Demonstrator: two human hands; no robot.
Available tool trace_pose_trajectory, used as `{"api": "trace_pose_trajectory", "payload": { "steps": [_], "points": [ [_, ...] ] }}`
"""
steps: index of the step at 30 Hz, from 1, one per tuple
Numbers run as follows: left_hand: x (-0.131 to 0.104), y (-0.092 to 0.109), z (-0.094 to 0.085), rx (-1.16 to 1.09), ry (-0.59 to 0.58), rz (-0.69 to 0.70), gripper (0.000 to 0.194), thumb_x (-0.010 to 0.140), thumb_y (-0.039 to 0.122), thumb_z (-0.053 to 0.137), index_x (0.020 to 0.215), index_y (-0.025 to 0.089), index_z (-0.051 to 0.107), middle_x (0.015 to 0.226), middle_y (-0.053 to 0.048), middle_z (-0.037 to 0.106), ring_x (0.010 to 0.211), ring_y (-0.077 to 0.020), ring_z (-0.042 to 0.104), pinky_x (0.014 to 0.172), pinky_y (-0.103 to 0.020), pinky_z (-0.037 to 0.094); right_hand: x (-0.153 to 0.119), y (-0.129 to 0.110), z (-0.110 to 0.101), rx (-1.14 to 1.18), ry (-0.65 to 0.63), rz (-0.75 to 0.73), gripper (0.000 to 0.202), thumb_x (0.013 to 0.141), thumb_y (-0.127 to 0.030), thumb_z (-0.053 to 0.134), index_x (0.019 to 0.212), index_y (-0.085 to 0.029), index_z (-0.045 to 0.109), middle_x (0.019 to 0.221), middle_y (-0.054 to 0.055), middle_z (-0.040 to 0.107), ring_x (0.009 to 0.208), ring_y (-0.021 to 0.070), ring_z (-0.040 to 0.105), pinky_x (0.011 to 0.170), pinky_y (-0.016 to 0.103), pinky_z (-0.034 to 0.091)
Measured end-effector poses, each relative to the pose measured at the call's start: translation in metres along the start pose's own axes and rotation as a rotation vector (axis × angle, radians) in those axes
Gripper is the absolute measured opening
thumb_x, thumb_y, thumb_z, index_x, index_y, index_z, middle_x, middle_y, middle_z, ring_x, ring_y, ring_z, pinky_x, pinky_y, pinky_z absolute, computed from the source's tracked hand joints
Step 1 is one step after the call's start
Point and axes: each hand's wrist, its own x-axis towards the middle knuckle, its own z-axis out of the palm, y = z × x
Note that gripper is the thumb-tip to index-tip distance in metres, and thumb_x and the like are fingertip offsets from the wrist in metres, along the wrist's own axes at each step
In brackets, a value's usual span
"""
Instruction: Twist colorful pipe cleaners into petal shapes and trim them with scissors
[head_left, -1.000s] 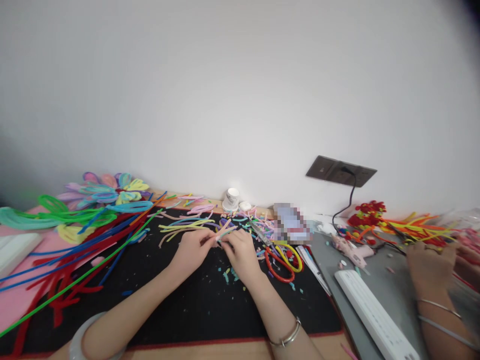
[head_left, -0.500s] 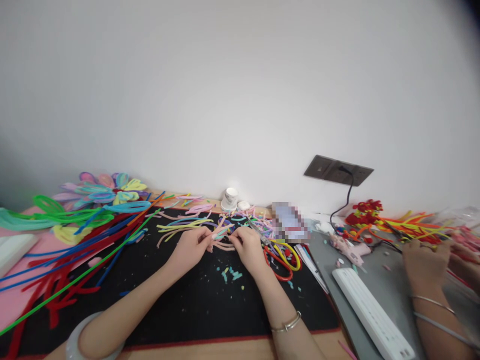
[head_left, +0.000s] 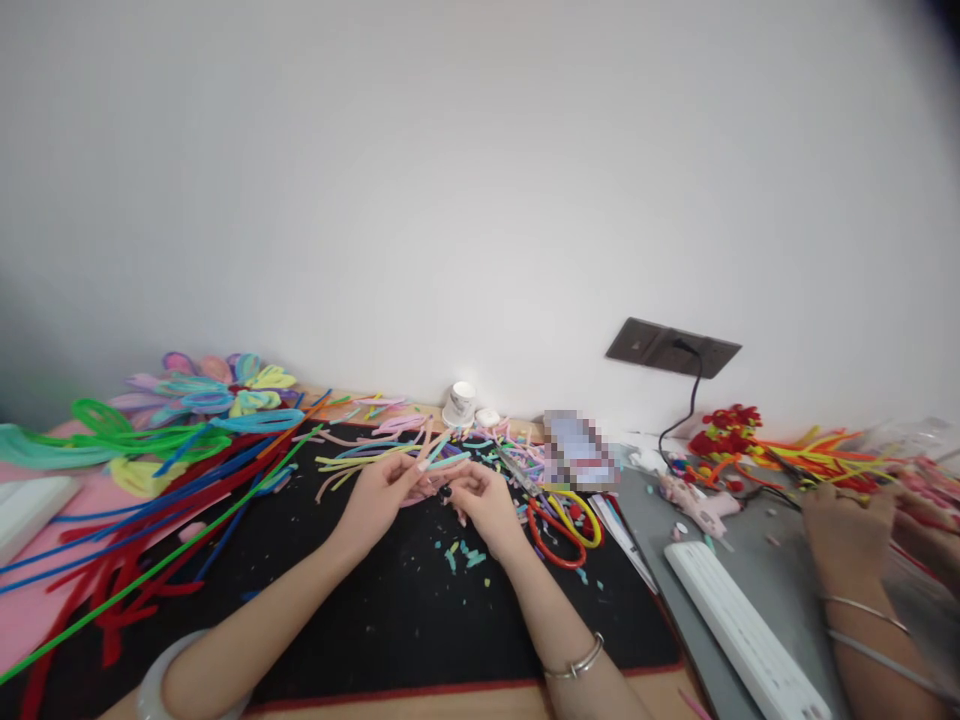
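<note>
Both my hands meet above the black mat (head_left: 360, 620). My left hand (head_left: 379, 500) is closed, thumb and fingers pinching several short pipe cleaners (head_left: 448, 462) in pale pink and teal. The strands fan up and to the right from the fingertips. My right hand (head_left: 484, 508) is closed too, its bent fingers at the right end of the same strands; a small dark spot beside its fingertips is too small to name. Teal and yellow clippings (head_left: 469, 556) lie on the mat just below the hands. Behind them spread loose pastel pipe cleaners (head_left: 360, 452).
At left lie a pipe-cleaner flower (head_left: 225, 385) and long red, blue and green stems (head_left: 217, 530). Behind stands a paper cup (head_left: 460, 402). To the right are a blurred phone (head_left: 581, 450), a pink glue gun (head_left: 701, 503), a white bar (head_left: 742, 630) and another person's hands (head_left: 851, 530).
My right hand has shifted slightly down, its fingers more curled. The teal strand lies flatter, stretching toward the right hand. The view has tilted a little.
</note>
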Motion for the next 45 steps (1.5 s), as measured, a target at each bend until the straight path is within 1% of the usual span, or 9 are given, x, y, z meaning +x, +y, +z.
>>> {"api": "trace_pose_trajectory", "payload": {
  "steps": [3, 9, 13, 20, 25, 29, 33, 40, 45],
  "points": [
    [-0.003, 0.0002, 0.0057, 0.009, -0.079, -0.016, 0.028, 0.071, 0.042, 0.062, 0.075, 0.014, 0.06, 0.071, -0.004, 0.068, 0.07, -0.0188, 0.065, 0.071, -0.032, 0.051, -0.0012, -0.0007, 0.0036, 0.109, 0.034, -0.019, 0.018, 0.072, -0.031, 0.063, 0.067, -0.015, 0.056, 0.054, -0.003, 0.056, 0.037, 0.0057, 0.04, 0.036, 0.019, 0.035],
    [-0.0055, 0.0015, 0.006, 0.035, -0.125, -0.013, 0.026, 0.071, 0.04, 0.063, 0.07, 0.015, 0.058, 0.071, -0.003, 0.069, 0.072, -0.0182, 0.066, 0.071, -0.03, 0.052, -0.0016, -0.0025, 0.0006, 0.237, 0.02, 0.022, 0.021, 0.07, -0.032, 0.067, 0.065, -0.015, 0.055, 0.059, -0.002, 0.057, 0.043, 0.0071, 0.045, 0.042, 0.02, 0.041],
    [-0.0052, -0.001, 0.006, 0.027, -0.138, -0.038, 0.027, 0.071, 0.042, 0.063, 0.069, 0.015, 0.057, 0.071, -0.004, 0.069, 0.073, -0.0186, 0.066, 0.071, -0.03, 0.052, -0.0012, -0.0019, 0.0012, 0.24, 0.025, 0.02, 0.022, 0.069, -0.032, 0.068, 0.064, -0.015, 0.056, 0.059, -0.001, 0.057, 0.043, 0.0075, 0.046, 0.042, 0.021, 0.041],
    [-0.0043, -0.0031, 0.0059, -0.005, -0.142, -0.028, 0.029, 0.074, 0.042, 0.06, 0.085, 0.015, 0.063, 0.082, -0.005, 0.07, 0.078, -0.0189, 0.066, 0.074, -0.03, 0.052, -0.0027, -0.0018, 0.0024, 0.242, 0.011, 0.009, 0.021, 0.068, -0.03, 0.069, 0.062, -0.015, 0.055, 0.053, -0.003, 0.055, 0.042, 0.0071, 0.044, 0.041, 0.02, 0.04],
    [-0.0045, 0.0007, 0.006, 0.04, -0.095, -0.037, 0.027, 0.07, 0.04, 0.064, 0.077, 0.014, 0.064, 0.074, -0.004, 0.069, 0.071, -0.0184, 0.066, 0.069, -0.028, 0.053, -0.0018, -0.0006, 0.0027, 0.221, 0.004, -0.005, 0.02, 0.069, -0.028, 0.068, 0.061, -0.014, 0.056, 0.053, -0.002, 0.057, 0.04, 0.0063, 0.043, 0.04, 0.02, 0.039],
    [-0.0028, -0.0005, 0.0059, 0.071, -0.09, -0.023, 0.023, 0.069, 0.037, 0.065, 0.073, 0.013, 0.064, 0.069, -0.003, 0.068, 0.062, -0.016, 0.065, 0.063, -0.026, 0.052, -0.0013, -0.0012, 0.0023, 0.23, 0.013, 0.015, 0.018, 0.068, -0.027, 0.068, 0.063, -0.014, 0.057, 0.055, -0.001, 0.058, 0.041, 0.0068, 0.044, 0.04, 0.02, 0.039],
    [-0.0022, -0.0036, 0.006, 0.099, -0.119, -0.005, 0.021, 0.069, 0.035, 0.065, 0.071, 0.014, 0.064, 0.066, -0.002, 0.067, 0.061, -0.0153, 0.064, 0.061, -0.025, 0.051, -0.0014, -0.001, 0.0003, 0.24, 0.033, 0.027, 0.017, 0.068, -0.027, 0.067, 0.063, -0.014, 0.057, 0.054, -0.002, 0.058, 0.039, 0.0064, 0.044, 0.039, 0.019, 0.039],
    [-0.0036, -0.0055, 0.0061, 0.174, -0.219, -0.054, 0.022, 0.07, 0.035, 0.064, 0.073, 0.013, 0.067, 0.063, -0.003, 0.068, 0.06, -0.0155, 0.065, 0.06, -0.024, 0.052, -0.0019, -0.0046, -0.0023, 0.163, 0.014, 0.034, 0.017, 0.068, -0.025, 0.066, 0.06, -0.014, 0.055, 0.052, -0.002, 0.058, 0.038, 0.0059, 0.043, 0.038, 0.018, 0.036],
    [-0.0038, -0.0066, 0.0041, 0.204, -0.258, -0.067, 0.023, 0.071, 0.037, 0.063, 0.07, 0.014, 0.066, 0.062, -0.003, 0.068, 0.06, -0.0159, 0.065, 0.06, -0.025, 0.052, -0.0026, -0.0075, -0.0039, 0.11, -0.037, 0.072, 0.021, 0.067, -0.033, 0.067, 0.065, -0.014, 0.058, 0.053, -0.003, 0.056, 0.039, 0.0062, 0.042, 0.038, 0.019, 0.035]
  ]
}}
